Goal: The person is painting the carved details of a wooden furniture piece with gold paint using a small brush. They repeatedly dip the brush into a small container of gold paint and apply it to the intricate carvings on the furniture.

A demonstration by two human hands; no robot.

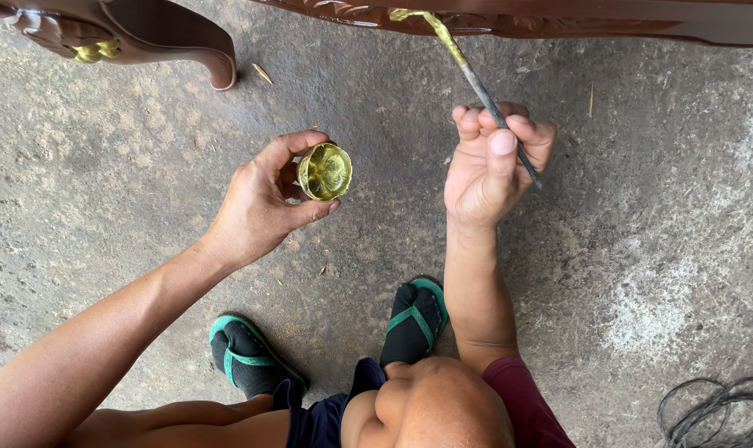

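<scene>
No packages, labels, signs or screens appear anywhere in this downward view of the bare concrete floor [642,249].

Rough grey concrete floor [658,274], daylight

Your left hand [264,203] holds the small cup [325,172] left of your right hand [488,166]; the brush [467,75] reaches ahead to the carved furniture rail [559,21]. Your 2 sandalled feet [326,340] rest below.

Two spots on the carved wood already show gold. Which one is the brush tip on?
The gold spot on the top-centre rail: the brush in the right hand reaches it. The other gold spot, on the curved leg at top left, has nothing touching it.
</scene>
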